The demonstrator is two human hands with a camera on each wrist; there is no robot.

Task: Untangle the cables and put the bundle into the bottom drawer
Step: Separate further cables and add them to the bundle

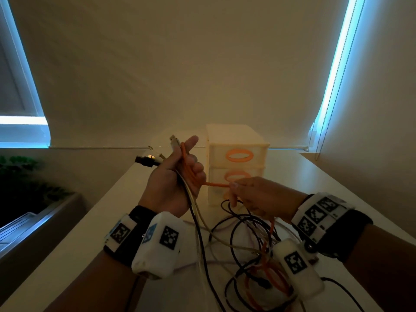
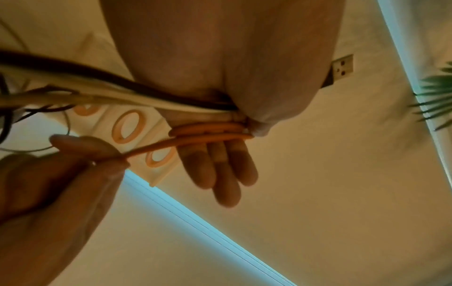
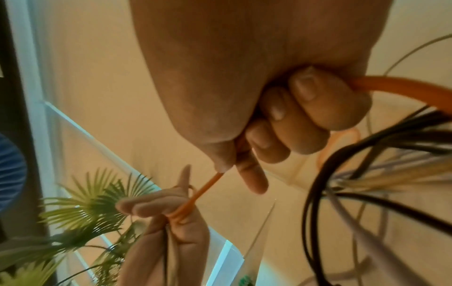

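Left hand (image 1: 174, 176) gripped orange cable (image 1: 216, 184) loops plus black and white leads | right hand (image 1: 256, 197) pinched the orange strand taut | tangle (image 1: 252, 244) lay on tabletop (image 1: 112, 221)

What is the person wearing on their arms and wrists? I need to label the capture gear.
Both forearms are bare, with no sleeves. Each wrist carries a wide black strap holding flat white blocks printed with black-and-white square markers. Under each wrist sits a rounded white camera housing with its own square marker; the left one also shows a small blue patch. A thin black lead trails from the right housing.
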